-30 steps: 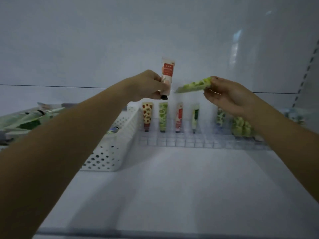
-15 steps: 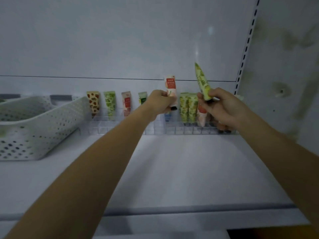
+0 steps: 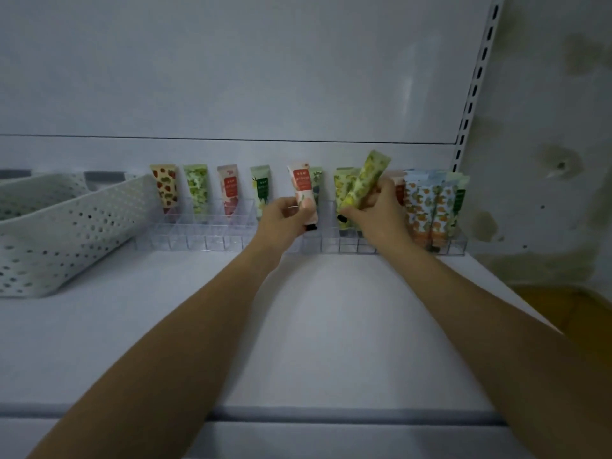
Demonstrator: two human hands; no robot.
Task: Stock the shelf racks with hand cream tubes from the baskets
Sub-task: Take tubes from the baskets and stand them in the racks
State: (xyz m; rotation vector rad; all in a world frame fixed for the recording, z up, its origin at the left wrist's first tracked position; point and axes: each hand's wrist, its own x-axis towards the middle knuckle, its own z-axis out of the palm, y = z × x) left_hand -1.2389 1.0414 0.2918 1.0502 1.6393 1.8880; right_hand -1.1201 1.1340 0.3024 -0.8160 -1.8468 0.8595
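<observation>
A clear plastic rack [image 3: 212, 238] runs along the back of the white shelf, with several hand cream tubes standing upright in it. My left hand [image 3: 281, 217] grips a pink tube with a red label [image 3: 303, 190], cap down, just above the rack's middle. Beside it my right hand [image 3: 376, 210] holds a green-yellow tube [image 3: 364, 178], tilted with its cap down, in front of the standing yellow-green tubes [image 3: 342, 187]. Orange-patterned tubes [image 3: 427, 207] fill the rack's right end.
A white perforated basket [image 3: 66, 226] stands at the left of the shelf [image 3: 314, 326], touching the rack's left end. The shelf's slotted upright [image 3: 470, 94] and a stained wall [image 3: 546, 144] bound the right side. The shelf's front lip [image 3: 331, 415] runs across below my arms.
Both hands have moved down towards the rack with their tubes. The green-yellow tube has tipped from leaning left to leaning right. The view has shifted right since one second ago.
</observation>
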